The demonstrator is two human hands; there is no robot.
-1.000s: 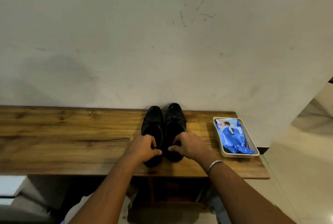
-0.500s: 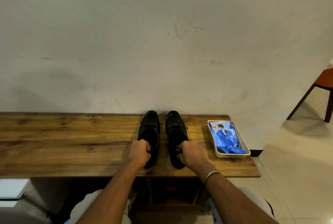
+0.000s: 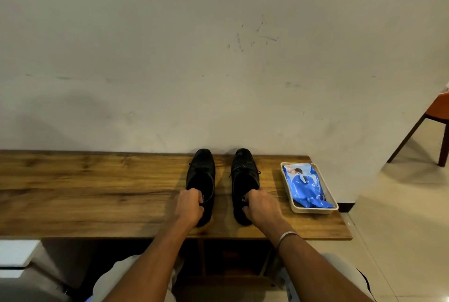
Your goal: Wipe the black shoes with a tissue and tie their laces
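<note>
Clamping heels, left grip [image 3: 188,207] on left black shoe [image 3: 201,168], right grip [image 3: 261,207] on right black shoe [image 3: 244,170], parallel

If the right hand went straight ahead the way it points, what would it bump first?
Probably the right shoe: the right hand grips its heel, and the shoe lies straight ahead of it. Past the toe stands the wall.

Both bare forearms are stretched forward, angling in a bit. The left hand [image 3: 189,207] has its fingers curled round the left shoe [image 3: 201,168] heel, same deal for the right hand [image 3: 261,207] on the right shoe [image 3: 244,170].
</note>
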